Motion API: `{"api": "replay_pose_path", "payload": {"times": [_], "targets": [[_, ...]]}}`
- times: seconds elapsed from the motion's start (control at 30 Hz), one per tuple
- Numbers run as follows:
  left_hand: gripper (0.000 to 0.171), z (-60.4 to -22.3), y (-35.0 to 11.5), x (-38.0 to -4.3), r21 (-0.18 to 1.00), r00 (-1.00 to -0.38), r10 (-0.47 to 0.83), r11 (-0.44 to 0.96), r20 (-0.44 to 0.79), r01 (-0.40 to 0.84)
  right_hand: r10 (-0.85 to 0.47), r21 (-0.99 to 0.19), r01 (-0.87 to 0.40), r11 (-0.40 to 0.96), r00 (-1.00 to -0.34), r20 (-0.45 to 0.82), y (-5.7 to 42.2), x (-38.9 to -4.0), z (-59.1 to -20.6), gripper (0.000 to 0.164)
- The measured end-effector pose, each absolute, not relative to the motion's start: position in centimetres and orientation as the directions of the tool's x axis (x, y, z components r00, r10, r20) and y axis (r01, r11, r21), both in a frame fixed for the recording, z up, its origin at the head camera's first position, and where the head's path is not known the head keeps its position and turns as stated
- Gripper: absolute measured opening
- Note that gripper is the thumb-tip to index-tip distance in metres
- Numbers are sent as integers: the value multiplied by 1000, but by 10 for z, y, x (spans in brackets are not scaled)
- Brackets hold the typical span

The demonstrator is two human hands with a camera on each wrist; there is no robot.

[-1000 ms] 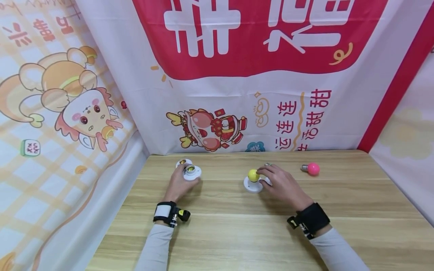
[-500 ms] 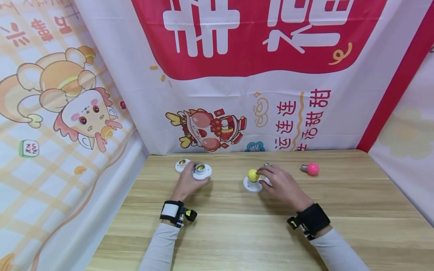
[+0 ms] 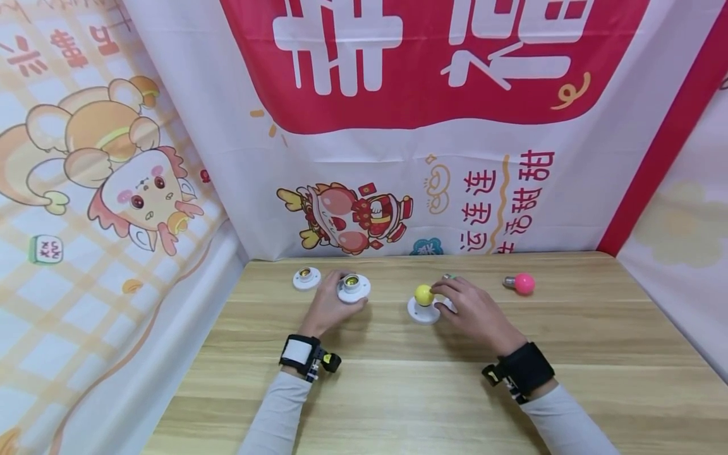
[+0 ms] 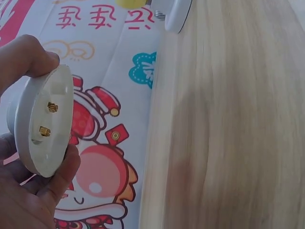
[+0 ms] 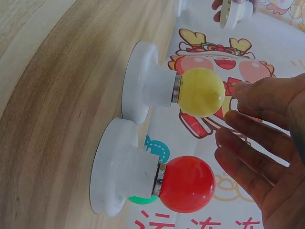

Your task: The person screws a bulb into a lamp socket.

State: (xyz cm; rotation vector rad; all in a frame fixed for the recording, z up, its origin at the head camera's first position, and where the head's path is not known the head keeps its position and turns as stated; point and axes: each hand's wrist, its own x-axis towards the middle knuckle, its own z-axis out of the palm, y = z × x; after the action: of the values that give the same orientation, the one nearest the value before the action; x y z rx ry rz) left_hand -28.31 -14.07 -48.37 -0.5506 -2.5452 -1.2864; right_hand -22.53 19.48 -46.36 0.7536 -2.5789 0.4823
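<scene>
My left hand grips a white lamp holder by its rim, socket side up, above the table. In the left wrist view the hollow underside of that lamp holder shows brass terminals. My right hand has its fingers loosely spread, fingertips right beside a yellow bulb. That bulb sits upright in a white lamp holder on the table. Next to it, a red bulb stands in another lamp holder; in the head view my right hand covers the red bulb.
A lamp holder without a bulb lies at the back left of the wooden table. At the back right is a loose pink bulb. A green bulb shows partly behind the red bulb's holder. Printed cloth hangs behind.
My left hand has carried its lamp holder to the right, away from the holder at the back left. The right hand has stayed by the yellow bulb.
</scene>
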Motion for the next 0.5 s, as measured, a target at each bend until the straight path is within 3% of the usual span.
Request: {"api": "replay_pose_path", "payload": {"times": [0.5], "targets": [[71, -486, -112, -278, 694, -861, 300, 510, 410, 509, -426, -206, -564, 799, -775, 468, 194, -224, -462, 34]]}}
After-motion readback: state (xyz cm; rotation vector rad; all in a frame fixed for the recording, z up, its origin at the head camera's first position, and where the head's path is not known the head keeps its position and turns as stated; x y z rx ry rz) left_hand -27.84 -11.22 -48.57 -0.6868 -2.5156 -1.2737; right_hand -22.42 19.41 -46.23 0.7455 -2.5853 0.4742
